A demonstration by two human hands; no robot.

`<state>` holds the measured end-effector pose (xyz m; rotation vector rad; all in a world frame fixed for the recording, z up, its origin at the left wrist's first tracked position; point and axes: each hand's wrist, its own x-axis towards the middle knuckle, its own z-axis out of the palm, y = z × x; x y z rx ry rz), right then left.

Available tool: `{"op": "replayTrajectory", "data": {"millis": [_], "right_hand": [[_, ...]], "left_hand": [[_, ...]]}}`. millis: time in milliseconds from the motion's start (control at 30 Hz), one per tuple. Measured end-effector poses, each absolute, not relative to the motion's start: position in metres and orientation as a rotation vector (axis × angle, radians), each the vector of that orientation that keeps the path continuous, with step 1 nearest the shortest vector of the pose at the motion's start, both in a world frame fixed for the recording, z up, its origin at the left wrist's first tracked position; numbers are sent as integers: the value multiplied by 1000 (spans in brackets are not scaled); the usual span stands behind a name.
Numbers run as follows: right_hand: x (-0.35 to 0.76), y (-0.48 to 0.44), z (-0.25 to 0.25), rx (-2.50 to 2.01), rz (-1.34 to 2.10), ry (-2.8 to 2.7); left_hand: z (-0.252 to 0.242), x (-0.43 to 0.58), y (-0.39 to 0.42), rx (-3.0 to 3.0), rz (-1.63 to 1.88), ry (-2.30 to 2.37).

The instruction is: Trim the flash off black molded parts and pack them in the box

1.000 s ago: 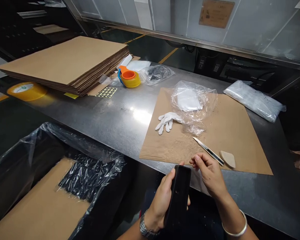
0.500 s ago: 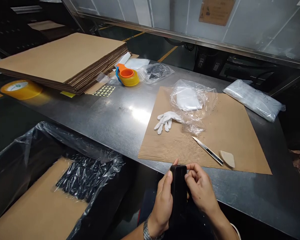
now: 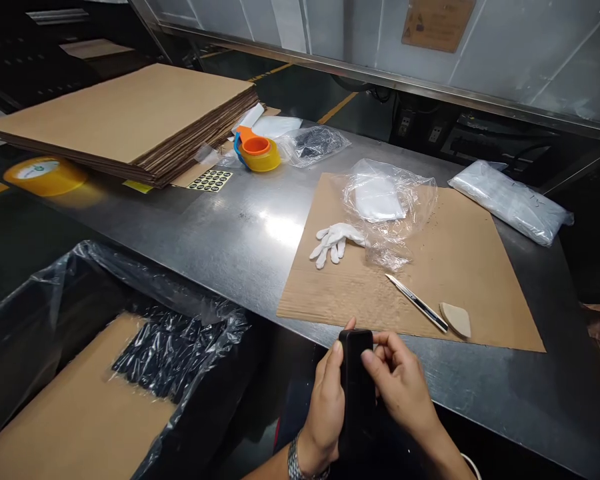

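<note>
A black, smooth, box-shaped object (image 3: 357, 380) with rounded corners stands upright just off the table's front edge; its exact kind does not show. My left hand (image 3: 329, 397) is closed around its left side, with the thumb along the edge. At the upper right edge, my right hand (image 3: 403, 387) has curled fingers, and its thumb presses near the front face. Beyond the hands lie a craft knife (image 3: 417, 303) and a beige wedge-shaped pad (image 3: 455, 319) on a cardboard sheet (image 3: 485, 267). A white glove (image 3: 337, 241) rests farther left on that sheet.
Clear plastic bags (image 3: 393, 197) lie on the cardboard, and a wrapped packet (image 3: 510, 200) sits at right. Stacked cardboard (image 3: 145, 120), a tape dispenser (image 3: 260, 153), a tape roll (image 3: 45, 177) and a sticker sheet (image 3: 210, 181) occupy the left. Below stands a plastic-lined bin (image 3: 45, 293).
My right thumb has shifted left and slightly up, from the object's side edge onto its front near the top. The left hand keeps its grip; the view has moved slightly.
</note>
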<state>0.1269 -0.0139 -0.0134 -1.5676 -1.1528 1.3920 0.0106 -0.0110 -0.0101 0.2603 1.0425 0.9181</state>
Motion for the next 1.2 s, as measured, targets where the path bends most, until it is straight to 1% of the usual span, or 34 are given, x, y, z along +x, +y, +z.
{"op": "replayTrajectory", "data": {"millis": [100,267,400,567,667,800,900,1000,1067,1200], "right_hand": [[129,-13,-8,-1684,1238,-1384],[135,-4,-7,-1799,1132,-1405],[137,-10,-6,-1756,1266,-1487],[136,-33,2,-1563,1442,-1584],[134,-38,2,-1542,1457,-1553],[132,-24,-8,-1671,1328,-1413],[139,-10,-17,-1777,1242,-1253],[152,0,-23,-1789,1163,-1159],[159,2,-24,-1756,1174,-1129],[162,-3,-21,-1661,1300,-1153]], "left_hand": [[-9,11,-11,301,969,1055],[-7,12,-10,277,804,996],[-8,10,-5,237,784,941],[-9,7,3,189,795,929],[-10,9,5,161,774,899],[-12,11,5,130,788,876],[-15,9,5,116,614,857],[-19,5,5,78,487,795],[-21,3,6,59,472,778],[-21,4,9,57,488,774]]}}
